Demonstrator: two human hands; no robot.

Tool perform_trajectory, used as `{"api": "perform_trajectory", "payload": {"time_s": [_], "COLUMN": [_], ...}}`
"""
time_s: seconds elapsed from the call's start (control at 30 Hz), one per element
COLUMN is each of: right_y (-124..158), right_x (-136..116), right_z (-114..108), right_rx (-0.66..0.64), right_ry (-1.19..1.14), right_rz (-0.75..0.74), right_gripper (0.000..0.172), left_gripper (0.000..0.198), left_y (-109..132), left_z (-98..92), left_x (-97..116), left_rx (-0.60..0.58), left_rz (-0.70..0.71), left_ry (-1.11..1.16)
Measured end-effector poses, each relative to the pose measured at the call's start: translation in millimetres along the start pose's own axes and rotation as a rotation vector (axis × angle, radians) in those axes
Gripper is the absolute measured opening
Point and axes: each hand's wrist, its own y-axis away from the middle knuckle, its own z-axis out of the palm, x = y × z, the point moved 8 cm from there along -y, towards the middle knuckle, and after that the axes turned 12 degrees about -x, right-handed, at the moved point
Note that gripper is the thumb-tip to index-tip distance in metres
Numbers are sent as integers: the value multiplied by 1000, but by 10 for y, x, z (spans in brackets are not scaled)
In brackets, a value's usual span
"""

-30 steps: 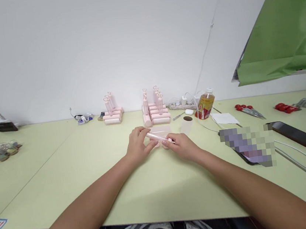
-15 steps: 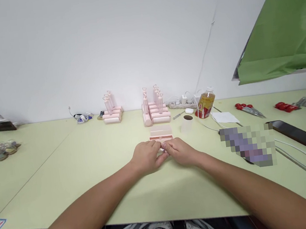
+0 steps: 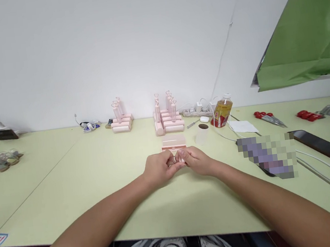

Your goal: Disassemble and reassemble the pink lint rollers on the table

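Note:
My left hand (image 3: 158, 166) is closed around a small clear pinkish tube (image 3: 173, 160). My right hand (image 3: 199, 161) pinches the pale end piece (image 3: 182, 160) at the tube's right side; fingers cover much of both parts, and I cannot tell whether they are joined. Just beyond my hands lies an open pink case (image 3: 173, 141), its lid raised toward the wall and its front part hidden by my fingers. To the right of the case stands a whitish translucent cup (image 3: 202, 135) with a brown top.
Pink cases with upright clear tubes stand in a left group (image 3: 122, 124) and a middle group (image 3: 172, 124). Rightward are a screwdriver (image 3: 193, 124), a power strip (image 3: 196, 112), a drink bottle (image 3: 222, 111), white paper (image 3: 243, 126), red-handled tools (image 3: 268, 118) and a phone (image 3: 327, 144).
My hands have shifted slightly apart and turned, so more of the clear tube and its pale end shows between them. The open case has stayed in place.

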Motion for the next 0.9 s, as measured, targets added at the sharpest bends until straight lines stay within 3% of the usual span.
{"api": "perform_trajectory", "payload": {"time_s": [0.17, 0.27, 0.33, 0.47, 0.63, 0.7, 0.8, 0.9], "right_y": [125, 250, 313, 286, 256, 251, 253, 289], "right_x": [-31, 156, 298, 565, 836, 877, 856, 770], "right_z": [-258, -563, -729, -801, -579, -494, -493, -614], "right_rx": [233, 472, 565, 450, 122, 30, 33, 152], "right_ry": [63, 143, 234, 387, 469, 471, 466, 467], "right_rz": [49, 249, 387, 589, 790, 809, 802, 805], "right_gripper": [46, 31, 30, 24, 12, 13, 22, 32], "left_gripper": [39, 26, 22, 18, 18, 19, 18, 19], "left_y": [10, 7, -1, -9, 76, 92, 91, 110], "left_z": [-124, -154, -162, -208, -374, -373, -321, -304], "left_x": [-115, -287, -386, -415, -187, -166, -198, -243], "left_rx": [79, 132, 180, 271, 442, 447, 405, 424], "left_rz": [-73, -123, -124, -47, 144, 156, 123, 82], "left_ry": [164, 271, 341, 370, 194, 218, 317, 400]}}
